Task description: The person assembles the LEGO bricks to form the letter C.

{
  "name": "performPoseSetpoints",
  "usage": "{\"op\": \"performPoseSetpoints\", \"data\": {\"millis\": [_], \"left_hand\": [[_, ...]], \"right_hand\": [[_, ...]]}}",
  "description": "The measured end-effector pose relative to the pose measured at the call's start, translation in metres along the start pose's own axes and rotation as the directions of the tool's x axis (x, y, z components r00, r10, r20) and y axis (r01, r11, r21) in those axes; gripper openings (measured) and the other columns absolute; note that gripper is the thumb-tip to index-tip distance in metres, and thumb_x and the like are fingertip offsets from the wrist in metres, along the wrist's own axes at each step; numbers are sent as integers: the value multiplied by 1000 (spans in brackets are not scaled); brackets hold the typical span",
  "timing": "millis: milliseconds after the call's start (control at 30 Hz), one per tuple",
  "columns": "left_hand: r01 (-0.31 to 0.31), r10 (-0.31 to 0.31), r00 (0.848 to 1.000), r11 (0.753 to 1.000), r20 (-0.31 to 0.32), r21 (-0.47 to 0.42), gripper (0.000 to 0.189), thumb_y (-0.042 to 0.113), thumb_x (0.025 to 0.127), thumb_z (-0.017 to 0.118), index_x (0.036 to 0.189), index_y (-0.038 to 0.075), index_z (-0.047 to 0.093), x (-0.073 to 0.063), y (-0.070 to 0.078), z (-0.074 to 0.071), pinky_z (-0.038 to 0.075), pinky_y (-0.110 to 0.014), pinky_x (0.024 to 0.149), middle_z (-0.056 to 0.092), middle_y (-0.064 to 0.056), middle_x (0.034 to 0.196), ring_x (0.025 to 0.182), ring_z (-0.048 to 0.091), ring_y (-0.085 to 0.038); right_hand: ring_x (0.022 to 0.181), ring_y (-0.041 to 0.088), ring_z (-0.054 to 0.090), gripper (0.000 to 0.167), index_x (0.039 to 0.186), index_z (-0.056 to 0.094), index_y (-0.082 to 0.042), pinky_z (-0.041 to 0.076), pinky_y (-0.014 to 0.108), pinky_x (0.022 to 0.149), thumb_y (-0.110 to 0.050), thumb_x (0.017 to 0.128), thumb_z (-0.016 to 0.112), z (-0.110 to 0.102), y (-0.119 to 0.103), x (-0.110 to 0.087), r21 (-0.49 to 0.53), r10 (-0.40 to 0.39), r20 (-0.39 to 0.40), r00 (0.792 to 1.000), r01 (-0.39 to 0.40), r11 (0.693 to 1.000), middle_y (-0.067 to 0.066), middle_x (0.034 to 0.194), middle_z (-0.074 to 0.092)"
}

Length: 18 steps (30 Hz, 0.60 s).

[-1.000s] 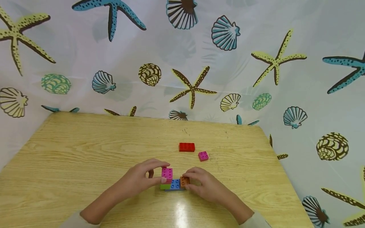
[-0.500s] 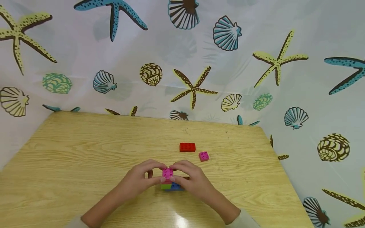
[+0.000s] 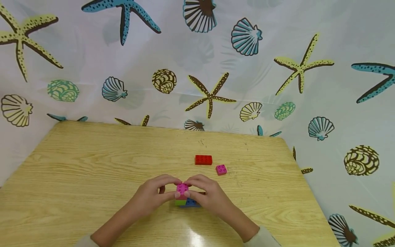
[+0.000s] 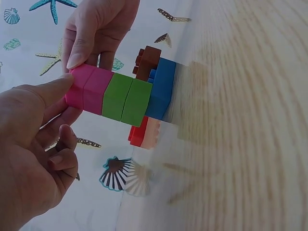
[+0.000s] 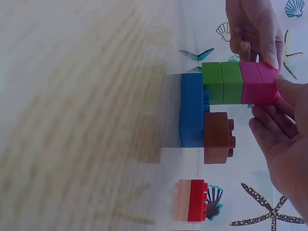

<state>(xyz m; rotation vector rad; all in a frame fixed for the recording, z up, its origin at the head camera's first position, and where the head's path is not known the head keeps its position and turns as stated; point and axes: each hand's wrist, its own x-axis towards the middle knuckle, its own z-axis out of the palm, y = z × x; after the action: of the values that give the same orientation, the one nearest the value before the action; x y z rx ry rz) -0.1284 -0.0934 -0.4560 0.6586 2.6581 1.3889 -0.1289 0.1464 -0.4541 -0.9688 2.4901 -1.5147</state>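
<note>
A toy brick tower stands on the table in front of me. Its base is a long blue brick [image 5: 191, 110]; two green bricks [image 4: 126, 100] rise from one end, topped by two pink bricks [image 3: 182, 189]. On the blue brick's other end sits an orange-brown brick [image 5: 216, 137], mostly hidden by my right hand in the head view. My left hand [image 3: 154, 190] pinches the upper pink brick between thumb and fingers from the left. From the right, my right hand [image 3: 210, 192] grips the same brick, its thumb tip close to the left thumb.
Beyond the hands, a red brick [image 3: 203, 160] lies on the wooden table [image 3: 102, 161]. Beside it, a little nearer and to the right, is a small loose pink brick [image 3: 221, 169]. A white cloth [image 3: 135, 61] printed with shells and starfish hangs behind the table and along its sides.
My right hand has let go of the orange-brown brick and moved left and up onto the pink brick. The left hand has kept its pinch there. Since half a second ago little differs.
</note>
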Motion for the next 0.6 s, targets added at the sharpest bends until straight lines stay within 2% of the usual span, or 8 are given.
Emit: {"op": "performPoseSetpoints", "data": {"millis": [200,600], "left_hand": [[15,-15,1000,1000,8,7,28,47,91,71,117,38,70,0,1,0,42,-23,58,67,17,115,71,48,-9],[47,-47,999,999,25,12,29,48,92,69,119,38,68,-2,1,-1,42,-24,55,66,15,117,74,52,-12]], "right_hand": [[114,21,64,29,126,69,-11,56,23,85,-22,99,64,1,1,-1,15,-6,-11,1000,7,1000,3,123,65],[111,19,63,28,124,71,-15,56,25,87,-25,98,67,5,2,0,79,59,-34,998,-56,995,1,120,65]]}}
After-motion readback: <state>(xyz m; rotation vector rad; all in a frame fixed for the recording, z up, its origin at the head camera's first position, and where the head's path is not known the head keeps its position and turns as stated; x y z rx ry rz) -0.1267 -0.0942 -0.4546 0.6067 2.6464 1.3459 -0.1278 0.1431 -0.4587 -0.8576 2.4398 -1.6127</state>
